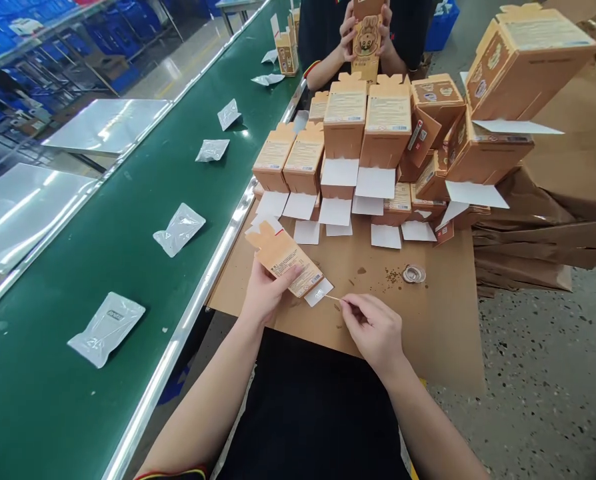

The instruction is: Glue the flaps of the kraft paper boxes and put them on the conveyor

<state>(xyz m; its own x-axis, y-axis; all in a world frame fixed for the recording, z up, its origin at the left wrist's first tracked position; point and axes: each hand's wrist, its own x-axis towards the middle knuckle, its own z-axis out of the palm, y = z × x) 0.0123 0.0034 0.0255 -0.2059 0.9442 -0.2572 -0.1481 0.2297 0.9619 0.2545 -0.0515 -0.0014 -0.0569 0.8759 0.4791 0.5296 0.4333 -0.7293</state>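
Observation:
My left hand [265,288] is closed around a tan printed carton [291,261], its thumb lying on the text panel. The carton is tilted, with the near end flap [320,292] folded out and its white inner side showing. Between the thumb and fingers of my right hand [375,328] is a thin pale stick [333,297]. Its tip touches or hovers just over the flap; I cannot tell which. A small round clear dish [414,273] sits on the cardboard-covered table [428,333], right of the carton, with brown specks beside it.
Stacked cartons [343,110] with white flaps hanging out fill the far side of the table. On the left runs a green conveyor belt [143,180] carrying several silver pouches [109,327]. Across the stack, a co-worker's hands [349,33] hold another carton [367,40]. Brown cardboard [528,227] lies at right.

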